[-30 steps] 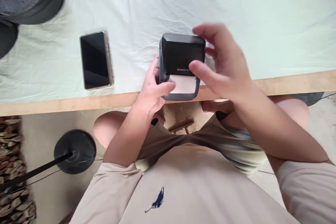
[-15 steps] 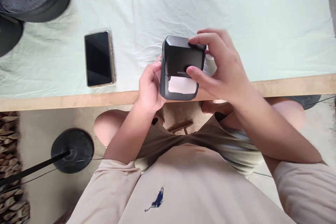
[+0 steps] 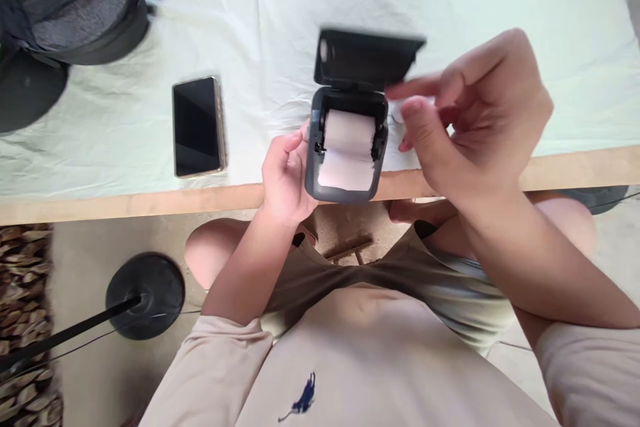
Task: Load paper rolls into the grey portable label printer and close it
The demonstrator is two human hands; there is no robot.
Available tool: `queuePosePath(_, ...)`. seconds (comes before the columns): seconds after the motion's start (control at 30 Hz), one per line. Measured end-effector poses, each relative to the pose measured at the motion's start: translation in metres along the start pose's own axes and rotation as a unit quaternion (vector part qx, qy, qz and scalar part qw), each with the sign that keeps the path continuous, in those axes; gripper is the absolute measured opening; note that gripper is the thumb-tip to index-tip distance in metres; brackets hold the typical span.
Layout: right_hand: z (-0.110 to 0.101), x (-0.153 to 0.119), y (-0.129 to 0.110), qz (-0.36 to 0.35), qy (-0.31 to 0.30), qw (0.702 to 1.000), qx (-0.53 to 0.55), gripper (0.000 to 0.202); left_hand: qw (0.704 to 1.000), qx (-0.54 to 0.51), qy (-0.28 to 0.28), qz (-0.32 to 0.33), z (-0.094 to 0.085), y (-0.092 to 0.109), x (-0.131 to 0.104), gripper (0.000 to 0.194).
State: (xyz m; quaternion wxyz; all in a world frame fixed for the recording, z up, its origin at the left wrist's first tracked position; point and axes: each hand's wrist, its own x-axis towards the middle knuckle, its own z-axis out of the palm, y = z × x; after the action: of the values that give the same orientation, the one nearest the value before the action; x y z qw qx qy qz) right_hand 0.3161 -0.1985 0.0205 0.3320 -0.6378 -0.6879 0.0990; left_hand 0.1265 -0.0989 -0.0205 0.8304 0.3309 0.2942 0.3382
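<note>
My left hand (image 3: 287,177) holds a small dark label printer (image 3: 341,195) by its left side, above the table's front edge. The printer's black lid (image 3: 365,59) stands raised at the far end. Inside lies a white paper roll (image 3: 349,133), with its loose end over the near part of the body. My right hand (image 3: 475,120) is just right of the printer, fingers apart and holding nothing, its index fingertip close to the lid's hinge; whether it touches cannot be made out.
A phone (image 3: 197,127) with a dark screen lies on the pale cloth (image 3: 280,0) to the left. A black bag (image 3: 85,7) sits at the far left corner. Below the wooden table edge (image 3: 220,199), a round black stand base (image 3: 145,295) rests on the floor.
The printer's lid has swung up, uncovering the paper roll. My right hand has let go of the printer and moved right. The view has shifted slightly.
</note>
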Motion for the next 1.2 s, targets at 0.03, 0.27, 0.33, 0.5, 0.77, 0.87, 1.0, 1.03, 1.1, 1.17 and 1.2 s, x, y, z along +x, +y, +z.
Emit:
queuePosePath(0.03,0.002,0.001,-0.004,0.003,0.000,1.000,-0.004,0.042,1.000,0.001,-0.012,0.006,-0.001,-0.001,-0.001,0.024)
queuePosePath(0.27,0.009,0.010,-0.009,0.051,-0.038,0.992,-0.104,0.038,0.996,0.045,-0.072,0.034,-0.006,-0.008,-0.003,0.031)
queuePosePath(0.33,0.009,0.011,-0.008,0.058,-0.048,0.984,-0.162,0.041,0.995,0.065,-0.066,0.030,-0.007,-0.009,-0.004,0.034)
queuePosePath(0.5,-0.004,0.010,-0.019,0.051,-0.027,0.998,-0.033,0.045,0.997,0.042,-0.055,0.021,-0.006,-0.008,-0.001,0.033)
queuePosePath(0.77,-0.032,-0.004,0.061,0.172,0.098,0.924,0.328,0.043,1.000,0.018,0.009,-0.005,-0.001,0.002,0.007,0.016)
queuePosePath(0.87,-0.030,-0.013,0.096,0.175,0.181,0.933,0.256,0.031,0.999,0.026,0.023,-0.007,0.002,0.005,0.006,0.015)
queuePosePath(1.0,-0.024,-0.022,0.125,0.154,0.229,0.951,0.141,0.029,0.999,0.027,0.032,-0.002,0.003,0.003,0.007,0.015)
queuePosePath(1.03,-0.023,-0.023,0.133,0.136,0.232,0.957,0.106,0.031,0.999,0.028,0.033,-0.003,0.003,0.003,0.007,0.016)
queuePosePath(1.1,-0.019,-0.026,0.148,0.129,0.217,0.967,0.026,0.038,0.999,0.034,0.031,-0.007,0.002,0.002,0.008,0.019)
queuePosePath(1.17,-0.014,-0.029,0.159,0.170,0.187,0.967,-0.036,0.046,0.999,0.040,0.028,-0.011,0.003,0.003,0.008,0.021)
queuePosePath(1.2,-0.013,-0.030,0.160,0.188,0.181,0.964,-0.055,0.051,0.999,0.041,0.028,-0.012,0.003,0.003,0.008,0.021)
